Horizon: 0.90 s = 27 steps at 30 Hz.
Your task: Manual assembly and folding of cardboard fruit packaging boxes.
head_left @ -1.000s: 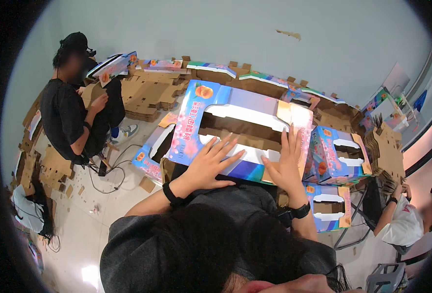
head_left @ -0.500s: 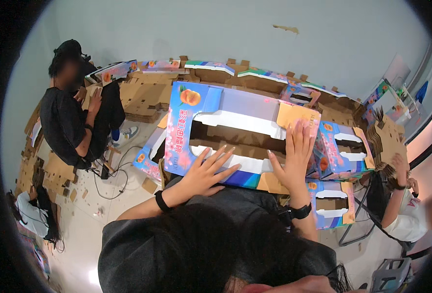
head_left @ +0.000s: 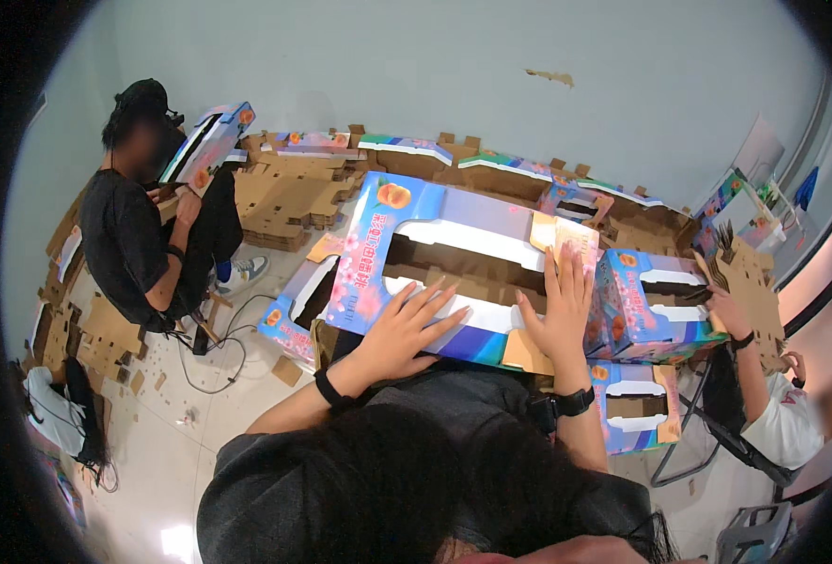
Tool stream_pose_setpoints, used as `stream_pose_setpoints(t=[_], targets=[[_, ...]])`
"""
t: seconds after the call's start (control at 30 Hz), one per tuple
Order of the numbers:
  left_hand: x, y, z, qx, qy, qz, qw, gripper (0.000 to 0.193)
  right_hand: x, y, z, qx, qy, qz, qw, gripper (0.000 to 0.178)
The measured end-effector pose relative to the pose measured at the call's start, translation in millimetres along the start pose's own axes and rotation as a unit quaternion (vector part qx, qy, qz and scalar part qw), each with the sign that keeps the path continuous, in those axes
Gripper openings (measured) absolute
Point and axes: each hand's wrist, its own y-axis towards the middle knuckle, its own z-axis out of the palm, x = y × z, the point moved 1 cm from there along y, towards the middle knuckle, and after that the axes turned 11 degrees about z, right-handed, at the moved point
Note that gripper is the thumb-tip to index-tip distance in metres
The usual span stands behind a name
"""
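Note:
A printed cardboard carton in blue, lavender and pink sits in front of me, with fruit pictures and a long cut-out in its top. White flaps line the cut-out, and the brown inside shows through. My left hand lies on the near left part of the top, fingers spread over the near white flap. On the right end, beside an orange corner panel, rests my right hand, its fingers stretched out flat. Neither hand grips anything.
Similar cartons stand at the right and lower left. Flat brown cardboard is stacked behind. A co-worker at the left handles another carton. Another person's hand at the right touches a carton.
My carton appears slightly turned and lower at its left end; my hands stay on it. The left co-worker's carton is tilted up higher. The right person's hand has come down to a carton.

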Motion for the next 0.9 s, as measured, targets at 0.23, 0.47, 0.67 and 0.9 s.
stream_pose_setpoints(t=[0.23,0.47,0.67,0.9], targets=[[4,4,-4,-0.003,-0.005,-0.007,1.0,0.09,0,6,6,0.022,-0.012,0.009,1.0,0.073],[5,2,2,-0.015,0.002,-0.001,1.0,0.09,-1,5,8,0.015,0.007,0.009,1.0,0.072],[3,-2,4,-0.023,-0.005,-0.006,1.0,0.087,1,-1,2,0.021,0.006,0.018,1.0,0.07],[1,-1,6,-0.044,-0.015,-0.021,0.999,0.084,8,-4,-9,-0.049,0.152,-0.05,0.986,0.051]])
